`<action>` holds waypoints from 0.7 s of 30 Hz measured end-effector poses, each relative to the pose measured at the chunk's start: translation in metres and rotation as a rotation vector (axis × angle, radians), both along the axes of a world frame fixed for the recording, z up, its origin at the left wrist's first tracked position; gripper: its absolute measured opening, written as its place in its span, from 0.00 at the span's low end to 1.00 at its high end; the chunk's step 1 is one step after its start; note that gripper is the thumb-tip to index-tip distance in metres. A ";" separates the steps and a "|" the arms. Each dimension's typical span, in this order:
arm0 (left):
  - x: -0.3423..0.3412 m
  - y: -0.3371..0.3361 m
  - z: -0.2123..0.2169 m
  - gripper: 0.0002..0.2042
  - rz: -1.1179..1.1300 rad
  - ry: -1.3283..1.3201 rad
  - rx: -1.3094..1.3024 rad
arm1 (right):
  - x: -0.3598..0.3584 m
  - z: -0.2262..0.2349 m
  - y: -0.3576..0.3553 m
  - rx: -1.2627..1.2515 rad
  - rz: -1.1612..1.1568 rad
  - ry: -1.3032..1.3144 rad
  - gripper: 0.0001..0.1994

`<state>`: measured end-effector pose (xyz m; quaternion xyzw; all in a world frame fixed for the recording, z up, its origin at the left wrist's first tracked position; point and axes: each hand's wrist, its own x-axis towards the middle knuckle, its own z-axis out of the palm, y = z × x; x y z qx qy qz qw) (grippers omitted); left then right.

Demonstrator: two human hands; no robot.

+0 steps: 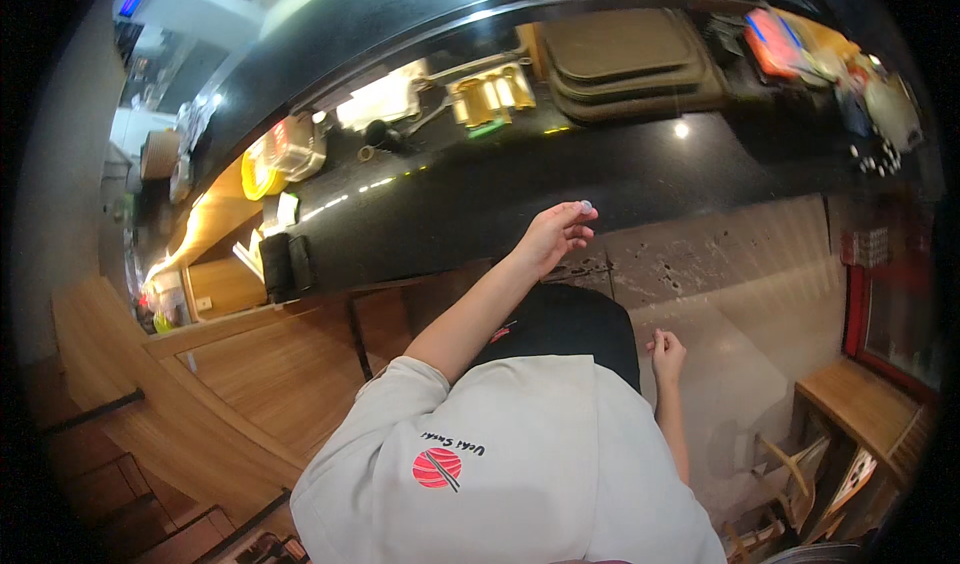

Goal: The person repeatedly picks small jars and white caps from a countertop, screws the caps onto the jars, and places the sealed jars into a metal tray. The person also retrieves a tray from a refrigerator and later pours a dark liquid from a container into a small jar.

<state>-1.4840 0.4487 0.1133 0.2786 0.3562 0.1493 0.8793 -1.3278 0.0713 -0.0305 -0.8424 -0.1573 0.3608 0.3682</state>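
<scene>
My left hand (555,239) is raised in front of the black counter's near edge. Its thumb and fingertips pinch a small, pale bluish-white round thing (587,207), too small to tell its kind. My right hand (667,354) hangs lower at my right side, over the floor and away from the counter. Its fingers are curled in, and whatever they may hold is hidden. Nearest to my left hand is the dark, glossy counter top (480,194), with light glinting off it.
Along the back of the counter stand stacked dark trays (625,54), a golden metal holder (490,96) and clear plastic containers (297,147). Colourful bags (775,44) lie at the far right. A wooden partition (260,364) rises at my left, a wooden chair (795,474) at lower right.
</scene>
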 end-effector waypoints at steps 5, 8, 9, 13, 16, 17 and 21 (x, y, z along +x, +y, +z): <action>0.066 -0.062 -0.006 0.12 -0.153 0.026 -0.031 | 0.037 0.016 -0.055 0.041 -0.103 -0.043 0.11; 0.101 -0.073 -0.017 0.12 -0.259 0.036 0.023 | 0.062 0.022 -0.072 0.052 -0.036 -0.162 0.11; 0.121 -0.076 -0.017 0.12 -0.288 0.058 0.031 | 0.073 0.029 -0.077 0.028 -0.044 -0.165 0.11; 0.204 -0.077 -0.018 0.12 -0.395 0.101 0.050 | 0.113 0.017 -0.110 0.054 -0.227 -0.085 0.09; 0.289 -0.091 -0.007 0.12 -0.465 0.076 0.080 | 0.127 -0.015 -0.156 0.074 -0.527 -0.017 0.08; 0.314 -0.094 -0.005 0.13 -0.491 0.073 0.093 | 0.123 -0.028 -0.174 0.078 -0.661 0.006 0.08; 0.407 -0.107 -0.010 0.16 -0.667 0.009 0.168 | 0.090 -0.057 -0.252 -0.211 -0.908 0.086 0.13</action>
